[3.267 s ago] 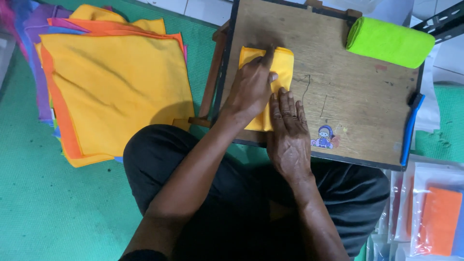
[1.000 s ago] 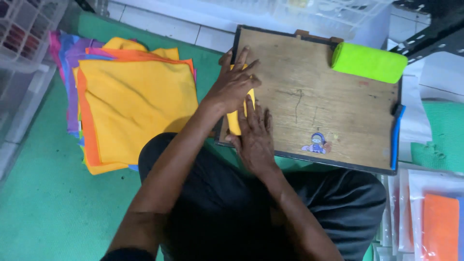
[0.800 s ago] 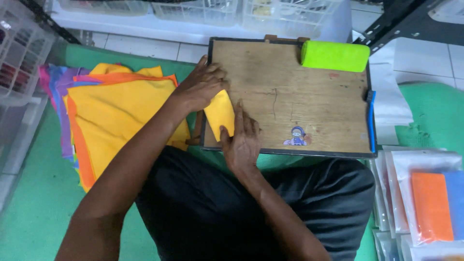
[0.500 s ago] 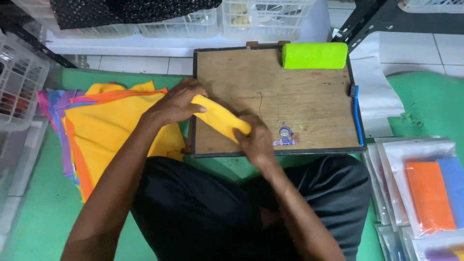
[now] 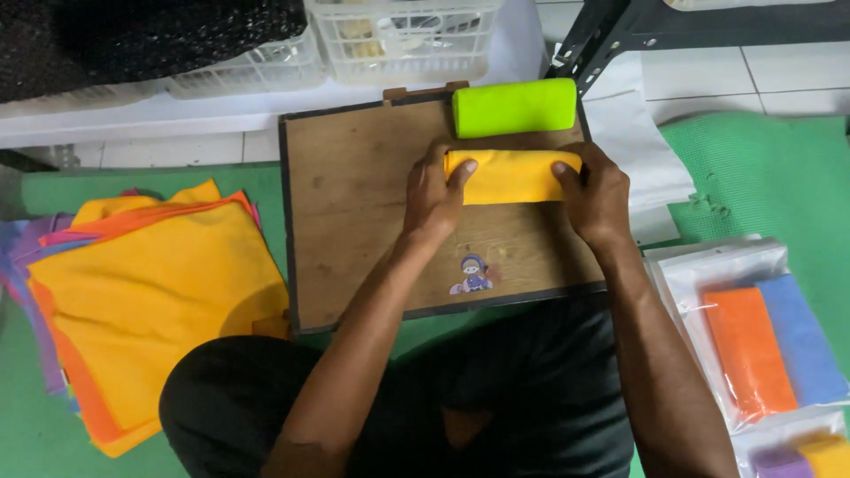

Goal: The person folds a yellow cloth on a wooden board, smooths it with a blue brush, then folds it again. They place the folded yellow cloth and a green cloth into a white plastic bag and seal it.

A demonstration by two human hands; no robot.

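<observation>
- A folded yellow cloth [image 5: 513,176], rolled into a short flat bar, lies on a brown wooden board [image 5: 354,204] near the board's far right corner
- The left hand [image 5: 434,195] clasps the left end of the folded yellow cloth, thumb pressed on its top face and fingers curled around the end
- The right hand [image 5: 595,193] clasps the right end in the same way, thumb on top near the cloth's far edge, knuckles toward the board's right edge
- Both hands are closed on the cloth, which spans the gap between them and rests flat on the wood
- A folded lime-green cloth [image 5: 515,107] of like shape sits just beyond the yellow one, along the board's far edge, the two lying parallel and nearly touching
- A small cartoon sticker [image 5: 473,273] is stuck to the board close to its near edge, between the two forearms
- A stack of flat unfolded cloths [image 5: 150,292], yellow on top with orange and purple edges showing beneath, lies on the green mat [image 5: 761,168] off the board's left edge
- Clear plastic packets holding orange and blue folded cloths [image 5: 761,345] lie on the mat off the board's near right corner
- A white plastic basket [image 5: 403,40] stands beyond the board's far edge
- The board rests over the person's lap in dark trousers [image 5: 496,398]
</observation>
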